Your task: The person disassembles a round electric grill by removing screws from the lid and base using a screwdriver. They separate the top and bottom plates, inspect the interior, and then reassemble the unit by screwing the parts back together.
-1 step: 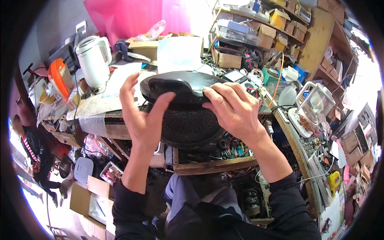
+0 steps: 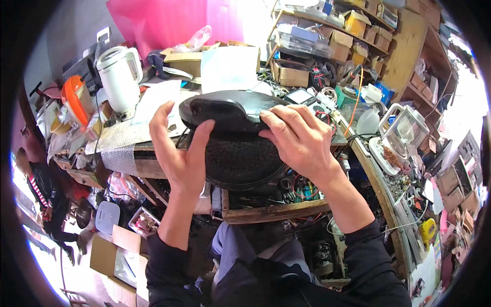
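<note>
A black, round, two-part appliance that looks like an electric griddle [image 2: 240, 158] is tilted at the workbench edge in front of me. Its upper part has a raised, handle-like lip [image 2: 217, 110]. My right hand [image 2: 302, 140] pinches the rim of this upper part at its right side, thumb below and fingers on top. On the left, my left hand [image 2: 179, 148] is open with thumb and fingers spread; its thumb tip is close to the lip, and I cannot tell if it touches. The griddle's far side is hidden.
Under the griddle is an open wooden drawer [image 2: 276, 211] of tools. A white jug-like appliance [image 2: 118, 79] stands at the back left. Cluttered shelves [image 2: 332, 36] rise at the back right. A person [image 2: 43, 194] is at the far left, near an open cardboard box [image 2: 110, 256].
My left hand has shifted slightly left and down, its thumb drawing back along the lip. The right hand and the griddle look the same.
</note>
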A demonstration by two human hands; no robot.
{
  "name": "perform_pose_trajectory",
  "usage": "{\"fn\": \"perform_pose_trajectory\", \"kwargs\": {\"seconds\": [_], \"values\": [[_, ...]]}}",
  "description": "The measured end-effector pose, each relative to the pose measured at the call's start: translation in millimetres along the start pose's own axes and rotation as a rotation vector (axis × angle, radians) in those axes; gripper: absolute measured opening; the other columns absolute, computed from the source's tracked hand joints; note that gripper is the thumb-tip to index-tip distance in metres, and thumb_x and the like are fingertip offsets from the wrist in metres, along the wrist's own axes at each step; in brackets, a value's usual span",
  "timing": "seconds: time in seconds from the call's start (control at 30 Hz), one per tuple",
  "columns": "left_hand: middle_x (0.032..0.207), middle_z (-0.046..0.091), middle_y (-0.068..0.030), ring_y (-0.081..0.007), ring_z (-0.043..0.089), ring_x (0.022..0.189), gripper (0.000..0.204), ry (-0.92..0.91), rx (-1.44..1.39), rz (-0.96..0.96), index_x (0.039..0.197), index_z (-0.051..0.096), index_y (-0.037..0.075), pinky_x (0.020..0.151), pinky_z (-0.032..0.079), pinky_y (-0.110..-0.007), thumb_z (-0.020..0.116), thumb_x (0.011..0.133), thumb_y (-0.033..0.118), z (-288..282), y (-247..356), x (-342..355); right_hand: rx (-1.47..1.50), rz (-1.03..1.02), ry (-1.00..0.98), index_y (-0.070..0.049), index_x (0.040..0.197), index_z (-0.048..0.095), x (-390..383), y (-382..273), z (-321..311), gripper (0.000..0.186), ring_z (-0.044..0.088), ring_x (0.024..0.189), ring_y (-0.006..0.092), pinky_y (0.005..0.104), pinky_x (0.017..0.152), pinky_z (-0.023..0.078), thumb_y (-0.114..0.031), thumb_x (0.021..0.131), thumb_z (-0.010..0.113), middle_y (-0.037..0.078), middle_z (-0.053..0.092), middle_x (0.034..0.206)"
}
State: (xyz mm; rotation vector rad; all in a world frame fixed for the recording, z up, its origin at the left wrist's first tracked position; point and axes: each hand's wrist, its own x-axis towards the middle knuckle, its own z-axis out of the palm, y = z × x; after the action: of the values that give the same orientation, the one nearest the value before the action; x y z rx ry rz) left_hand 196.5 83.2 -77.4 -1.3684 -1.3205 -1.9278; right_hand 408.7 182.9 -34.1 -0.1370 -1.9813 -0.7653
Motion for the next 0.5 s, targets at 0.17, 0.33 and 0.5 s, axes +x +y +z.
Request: {"fn": "perform_pose_trajectory", "kwargs": {"seconds": [0.17, 0.33, 0.5], "values": [[0.132, 0.059, -0.0188, -0.0352, 0.055, 0.125, 0.041, -0.124, 0.218, 0.169, 0.128, 0.064, 0.001, 0.106, 0.045, -0.044, 0.077, 0.091, 0.013, -7, -7, -35, -0.013, 0.032, 0.026, -0.007, 0.109, 0.073, 2, -4, 1, 0.042, 0.069, 0.087, 0.0210, 0.0311, 0.066, 0.057, -0.015, 0.070, 0.087, 0.003, 0.071, 0.101], [0.131, 0.059, -0.0183, -0.0364, 0.058, 0.122, 0.036, -0.157, 0.184, 0.153, 0.124, 0.066, 0.000, 0.105, 0.046, -0.044, 0.075, 0.092, 0.012, -3, -1, -28, -0.021, 0.052, 0.052, -0.008, 0.110, 0.072, 4, 2, 1, 0.042, 0.069, 0.085, 0.0220, 0.0320, 0.065, 0.056, -0.012, 0.070, 0.087, 0.003, 0.070, 0.099], [0.126, 0.062, -0.0179, -0.0363, 0.059, 0.117, 0.030, -0.186, 0.270, 0.249, 0.118, 0.068, 0.000, 0.102, 0.047, -0.044, 0.076, 0.091, 0.011, -5, 1, -24, -0.057, 0.071, 0.053, -0.008, 0.110, 0.073, 5, 2, 1, 0.041, 0.069, 0.085, 0.0220, 0.0329, 0.065, 0.056, -0.011, 0.071, 0.087, 0.003, 0.070, 0.099]]}}
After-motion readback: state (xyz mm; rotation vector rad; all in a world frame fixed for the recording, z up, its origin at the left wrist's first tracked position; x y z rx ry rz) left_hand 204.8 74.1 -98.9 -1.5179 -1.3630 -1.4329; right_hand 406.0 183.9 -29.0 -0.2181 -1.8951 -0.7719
